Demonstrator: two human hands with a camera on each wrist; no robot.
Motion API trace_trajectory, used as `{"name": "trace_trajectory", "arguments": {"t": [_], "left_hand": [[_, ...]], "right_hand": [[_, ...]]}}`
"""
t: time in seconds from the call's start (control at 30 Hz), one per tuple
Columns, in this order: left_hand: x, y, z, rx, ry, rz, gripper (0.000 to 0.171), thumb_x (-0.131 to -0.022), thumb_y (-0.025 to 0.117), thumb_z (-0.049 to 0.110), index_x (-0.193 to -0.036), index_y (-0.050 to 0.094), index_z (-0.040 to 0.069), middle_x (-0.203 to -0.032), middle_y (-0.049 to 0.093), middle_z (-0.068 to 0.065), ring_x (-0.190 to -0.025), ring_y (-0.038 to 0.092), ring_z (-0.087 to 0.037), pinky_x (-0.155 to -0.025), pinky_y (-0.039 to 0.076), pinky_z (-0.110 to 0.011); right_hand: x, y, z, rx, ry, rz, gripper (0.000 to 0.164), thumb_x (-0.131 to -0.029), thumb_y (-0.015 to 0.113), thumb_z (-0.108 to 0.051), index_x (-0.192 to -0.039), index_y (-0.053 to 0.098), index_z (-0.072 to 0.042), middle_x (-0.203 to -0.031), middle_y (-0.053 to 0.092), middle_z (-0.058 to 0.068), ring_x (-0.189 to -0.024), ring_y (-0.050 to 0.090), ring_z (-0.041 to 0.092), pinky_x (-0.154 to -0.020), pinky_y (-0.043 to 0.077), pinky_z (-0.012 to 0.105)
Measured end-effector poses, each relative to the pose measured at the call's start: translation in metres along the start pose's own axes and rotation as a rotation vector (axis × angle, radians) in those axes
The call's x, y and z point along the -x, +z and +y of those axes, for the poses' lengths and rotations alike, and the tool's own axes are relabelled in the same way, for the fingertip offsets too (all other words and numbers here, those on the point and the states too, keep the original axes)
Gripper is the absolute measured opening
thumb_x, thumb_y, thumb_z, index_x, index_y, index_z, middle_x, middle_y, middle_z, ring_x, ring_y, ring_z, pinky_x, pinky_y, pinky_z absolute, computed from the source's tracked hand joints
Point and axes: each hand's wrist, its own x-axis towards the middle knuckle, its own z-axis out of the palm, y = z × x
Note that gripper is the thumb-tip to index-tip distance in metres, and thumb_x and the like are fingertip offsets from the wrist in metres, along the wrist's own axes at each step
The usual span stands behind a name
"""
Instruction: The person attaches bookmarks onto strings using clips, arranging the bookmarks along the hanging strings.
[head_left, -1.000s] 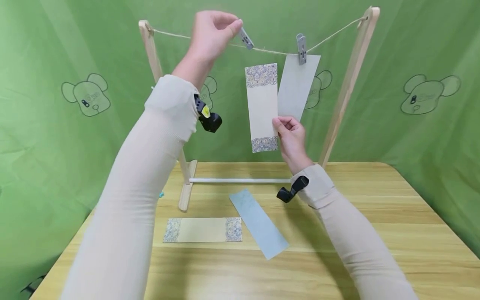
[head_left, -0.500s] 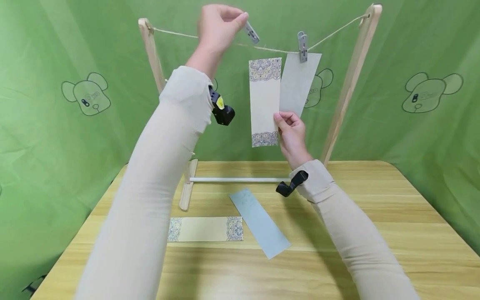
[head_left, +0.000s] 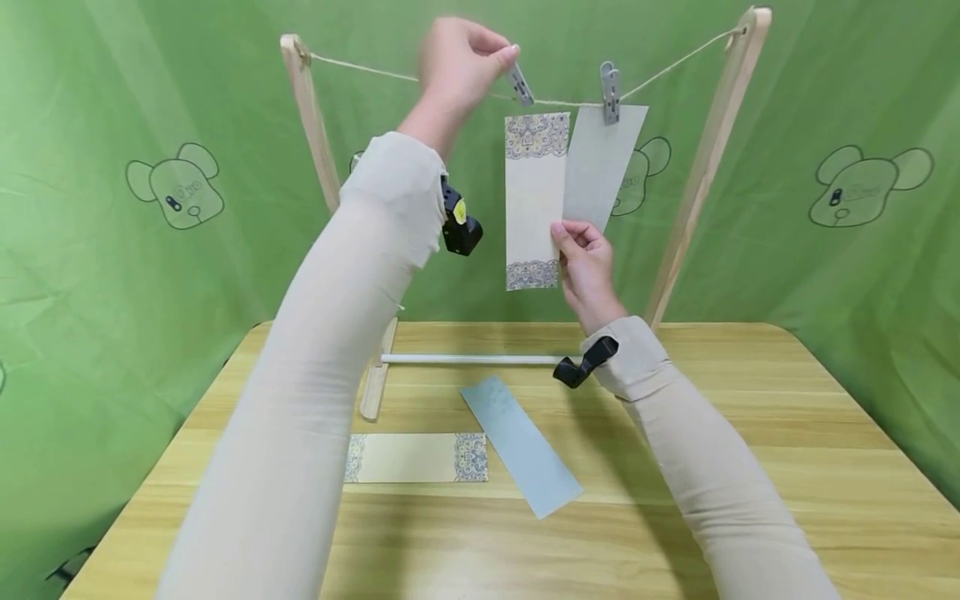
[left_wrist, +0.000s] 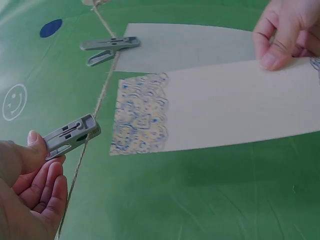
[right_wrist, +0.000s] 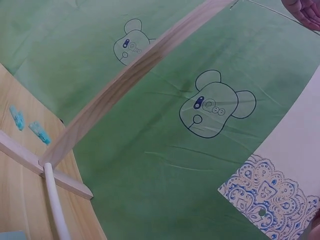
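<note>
My left hand [head_left: 461, 67] pinches a grey clothespin [head_left: 521, 86] between thumb and fingers. In the left wrist view the clothespin's tip [left_wrist: 90, 125] overlaps the string [left_wrist: 103, 92]; whether it grips the string, I cannot tell. Lower down, my right hand [head_left: 588, 267] pinches the right edge of a cream paper strip [head_left: 535, 200] with lacy blue patterned ends. The strip is upright, its top edge just below the string and apart from the clothespin. Beside it, a pale grey strip [head_left: 606, 158] hangs from a second grey clothespin [head_left: 611, 93], partly behind the cream one.
Wooden posts [head_left: 708, 167] hold the string at both sides, with a white rod [head_left: 480, 359] low between them. On the table [head_left: 750, 467] lie another patterned cream strip [head_left: 412, 457] and a light blue strip [head_left: 521, 446]. Teal clothespins [right_wrist: 40, 131] lie by the left post's foot.
My left hand has moved right with the clothespin, rising and then lowering it to the string. The cream strip in my right hand has shifted slightly up and right and straightened.
</note>
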Motion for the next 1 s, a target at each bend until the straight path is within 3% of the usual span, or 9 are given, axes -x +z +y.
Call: {"name": "trace_trajectory", "arguments": {"t": [0.3, 1.0], "left_hand": [[0.0019, 0.0042, -0.0041, 0.008, -0.015, -0.034, 0.023, -0.086, 0.069, 0.027, -0.106, 0.070, 0.017, -0.111, 0.067, 0.008, -0.099, 0.056, -0.004, -0.085, 0.044, -0.014], [0.0049, 0.0061, -0.0021, -0.126, -0.012, -0.072, 0.023, -0.087, 0.068, 0.031, -0.106, 0.071, 0.019, -0.115, 0.065, 0.010, -0.101, 0.054, -0.004, -0.085, 0.044, -0.014]], "right_hand": [[-0.0005, -0.0014, -0.0033, 0.001, 0.014, -0.012, 0.014, -0.084, 0.065, 0.006, -0.076, 0.064, -0.007, -0.075, 0.061, 0.002, -0.067, 0.057, 0.010, -0.064, 0.051, 0.014], [0.0014, 0.0053, -0.0025, 0.002, 0.015, -0.033, 0.015, -0.084, 0.064, 0.006, -0.076, 0.064, -0.007, -0.074, 0.062, 0.002, -0.067, 0.056, 0.009, -0.064, 0.051, 0.014]]}}
